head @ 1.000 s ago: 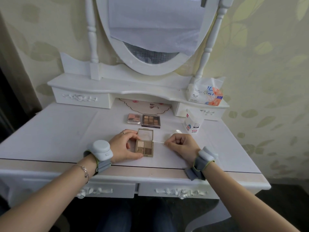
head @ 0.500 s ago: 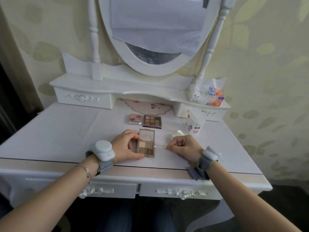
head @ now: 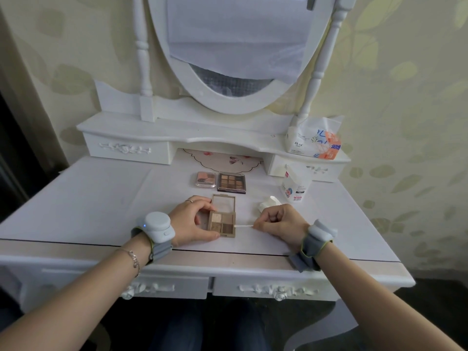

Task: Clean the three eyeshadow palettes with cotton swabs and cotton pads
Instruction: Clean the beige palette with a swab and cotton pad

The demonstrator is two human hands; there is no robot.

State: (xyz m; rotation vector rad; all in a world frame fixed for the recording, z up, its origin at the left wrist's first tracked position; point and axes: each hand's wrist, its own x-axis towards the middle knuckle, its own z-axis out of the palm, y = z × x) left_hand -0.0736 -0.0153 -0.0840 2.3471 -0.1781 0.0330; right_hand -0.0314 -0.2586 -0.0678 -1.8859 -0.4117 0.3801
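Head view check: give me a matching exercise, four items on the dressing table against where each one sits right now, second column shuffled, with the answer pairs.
Items
1. cotton swab
2. open four-pan palette
3. tissue pack
4. nine-pan palette

Places
A. on the raised shelf, right of the mirror
B. pinched in the right hand, tip at the palette's right edge
C. lying at the back, beside the small pink palette
D. steadied by the left hand, near the front

Pairs: 1-B, 2-D, 3-A, 4-C
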